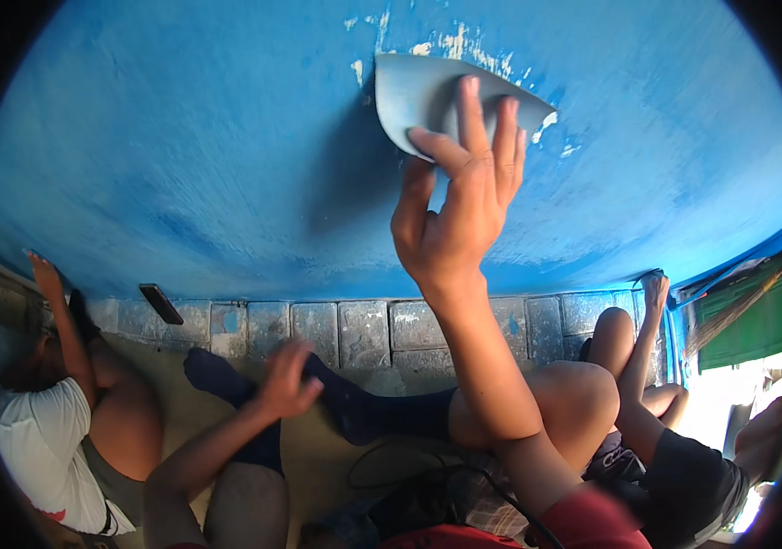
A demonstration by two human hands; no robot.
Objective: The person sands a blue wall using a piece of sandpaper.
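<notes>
My right hand (463, 185) is raised to a blue painted wall (226, 137), its fingers pressing a grey sheet, apparently sandpaper (408, 96), against the surface. The sheet's lower left side curls away and casts a shadow. Pale patches of worn paint show around its upper and right edges. My left hand (288, 381) is low, over my bent leg in a dark sock, with its fingers apart and nothing seen in it; it is slightly blurred.
A smartphone (161, 304) lies at the wall's foot on grey paving blocks (363, 336). A person in white (55, 439) sits at left, another in dark clothing (689, 473) at right, each with a hand at the wall. A cable (357, 466) lies near my legs; a broom (741, 302) is at right.
</notes>
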